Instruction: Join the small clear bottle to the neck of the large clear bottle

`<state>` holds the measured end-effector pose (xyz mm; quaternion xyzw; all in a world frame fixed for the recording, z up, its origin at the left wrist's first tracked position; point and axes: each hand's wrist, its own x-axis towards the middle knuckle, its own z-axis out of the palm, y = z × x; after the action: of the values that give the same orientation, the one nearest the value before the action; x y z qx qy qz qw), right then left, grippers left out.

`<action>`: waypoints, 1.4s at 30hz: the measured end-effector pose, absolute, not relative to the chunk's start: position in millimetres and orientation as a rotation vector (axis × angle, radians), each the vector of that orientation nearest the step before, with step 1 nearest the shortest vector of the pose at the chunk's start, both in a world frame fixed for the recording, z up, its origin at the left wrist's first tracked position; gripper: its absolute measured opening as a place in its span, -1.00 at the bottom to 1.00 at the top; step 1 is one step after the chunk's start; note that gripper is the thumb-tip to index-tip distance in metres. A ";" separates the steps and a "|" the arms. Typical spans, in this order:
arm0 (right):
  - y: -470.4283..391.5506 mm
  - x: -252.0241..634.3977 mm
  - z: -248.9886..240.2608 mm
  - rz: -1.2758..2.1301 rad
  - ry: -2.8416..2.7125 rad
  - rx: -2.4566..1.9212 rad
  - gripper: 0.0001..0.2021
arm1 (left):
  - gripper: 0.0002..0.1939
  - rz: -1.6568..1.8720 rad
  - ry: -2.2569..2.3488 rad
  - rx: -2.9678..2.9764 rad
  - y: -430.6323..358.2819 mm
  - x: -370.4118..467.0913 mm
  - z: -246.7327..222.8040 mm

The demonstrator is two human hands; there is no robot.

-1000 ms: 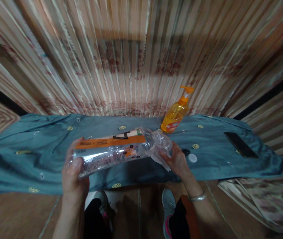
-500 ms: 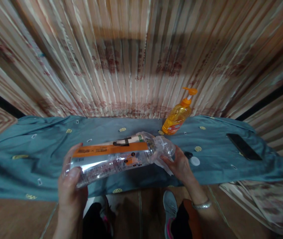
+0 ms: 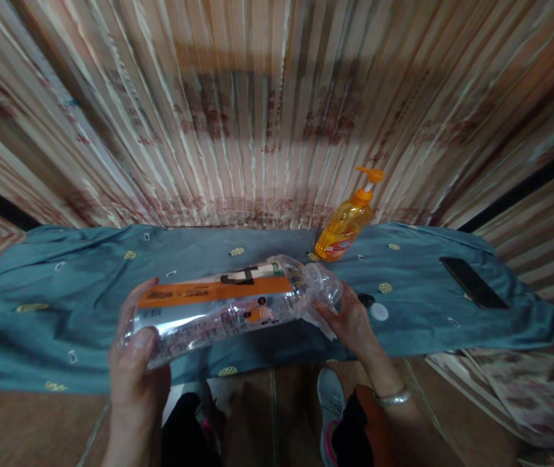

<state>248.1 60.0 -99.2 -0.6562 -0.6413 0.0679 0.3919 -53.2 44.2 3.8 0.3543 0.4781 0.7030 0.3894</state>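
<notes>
A large clear plastic bottle (image 3: 218, 311) with an orange and white label lies nearly level above the cloth, its neck to the right. My left hand (image 3: 135, 363) is wrapped round its base, thumb on the near side. At the neck end, my right hand (image 3: 349, 324) pinches a rounded clear plastic piece (image 3: 328, 284) that meets the bottle's mouth; how the two join is hard to make out. A thin white sheet, perhaps tissue (image 3: 320, 322), hangs under the neck by my right fingers. Just right of that hand lie a white cap (image 3: 379, 312) and a small black object (image 3: 366, 299).
A pump bottle of yellow liquid (image 3: 342, 230) stands behind the neck on the blue-green cloth (image 3: 87, 272). A black phone (image 3: 473, 283) lies to the right. Striped curtains (image 3: 257, 130) rise close behind the narrow surface. My shoes (image 3: 330, 395) show on the floor below.
The view has shifted slightly, so the things on the cloth sit a little further left and up. Both hands keep the same hold, and the bottle's position is nearly unchanged.
</notes>
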 end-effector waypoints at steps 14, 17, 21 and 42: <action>59.4 248.8 -98.7 0.171 -1.633 -1.649 -0.38 | -0.49 1.785 1.184 0.933 44.8 -54.8 0.2; 59.6 248.8 -99.0 0.170 -1.634 -1.643 -0.38 | -0.50 1.787 1.180 0.947 44.3 -55.4 0.1; 59.7 248.7 -98.0 0.198 -1.618 -1.666 -0.39 | -0.50 1.798 1.182 0.946 44.8 -54.7 0.0; 59.1 248.8 -96.0 0.206 -1.610 -1.691 -0.38 | -0.53 1.778 1.202 0.949 44.3 -54.0 0.9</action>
<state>248.8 59.1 -96.0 -0.6649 -0.6330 0.0809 0.3882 -54.0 44.3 0.9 0.3729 0.4722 0.6985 0.3873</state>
